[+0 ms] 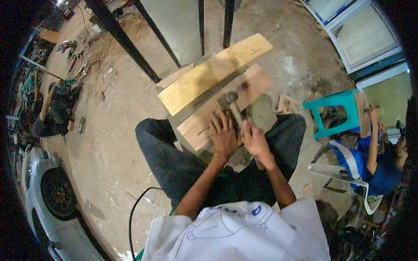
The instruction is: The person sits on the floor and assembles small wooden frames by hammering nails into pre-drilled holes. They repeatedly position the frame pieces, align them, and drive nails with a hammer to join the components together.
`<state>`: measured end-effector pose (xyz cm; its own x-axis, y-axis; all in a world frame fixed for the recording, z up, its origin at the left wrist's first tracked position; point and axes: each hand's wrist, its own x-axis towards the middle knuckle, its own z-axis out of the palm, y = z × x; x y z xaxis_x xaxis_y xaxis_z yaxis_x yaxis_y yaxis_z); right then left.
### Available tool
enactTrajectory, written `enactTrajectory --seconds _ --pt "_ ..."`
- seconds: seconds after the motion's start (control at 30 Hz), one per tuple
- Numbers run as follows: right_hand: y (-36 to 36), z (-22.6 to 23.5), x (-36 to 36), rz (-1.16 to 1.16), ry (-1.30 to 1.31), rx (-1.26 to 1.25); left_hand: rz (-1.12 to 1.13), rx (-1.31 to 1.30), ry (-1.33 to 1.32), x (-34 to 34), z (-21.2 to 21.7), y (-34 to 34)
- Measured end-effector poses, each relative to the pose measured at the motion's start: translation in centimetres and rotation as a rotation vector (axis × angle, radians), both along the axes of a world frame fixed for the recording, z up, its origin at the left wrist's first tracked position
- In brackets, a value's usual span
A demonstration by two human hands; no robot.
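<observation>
Across my knees lies a light brown wooden plank (pixel 259 78) with a dark spot or hole near its far end and a smaller mark near its left end. My left hand (pixel 224 134) rests on this plank with its fingers stretched and apart; whether anything small sits under them is hidden. In my right hand (pixel 254 138) is the handle of a hammer (pixel 235 113), gripped with closed fingers. The dark hammer head is just above the plank, beyond my left fingertips. A thicker yellow beam (pixel 183 98) lies just past the plank, roughly parallel to it.
Dark metal posts (pixel 126 43) rise beyond the beam. At right are a teal plastic stool (pixel 333 115), a pale chair (pixel 342 174) and a person in blue (pixel 385 174). Another person (pixel 56 106) crouches at left, beyond a grey car (pixel 56 222). Wood offcuts (pixel 285 104) lie by my right knee.
</observation>
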<state>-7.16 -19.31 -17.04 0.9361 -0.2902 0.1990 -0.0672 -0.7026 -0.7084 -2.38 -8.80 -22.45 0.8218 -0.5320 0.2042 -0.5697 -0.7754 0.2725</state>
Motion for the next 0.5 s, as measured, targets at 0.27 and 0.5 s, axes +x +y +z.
enactTrajectory --seconds 0.27,0.5 --pt "-0.4 -1.8 -1.0 -0.307 0.396 0.582 0.055 -0.04 0.066 0.3 -0.5 0.3" --pt "-2.0 4.6 -6.7 -0.506 0.179 1.211 0.289 -0.36 0.28 2.1 1.1 1.1"
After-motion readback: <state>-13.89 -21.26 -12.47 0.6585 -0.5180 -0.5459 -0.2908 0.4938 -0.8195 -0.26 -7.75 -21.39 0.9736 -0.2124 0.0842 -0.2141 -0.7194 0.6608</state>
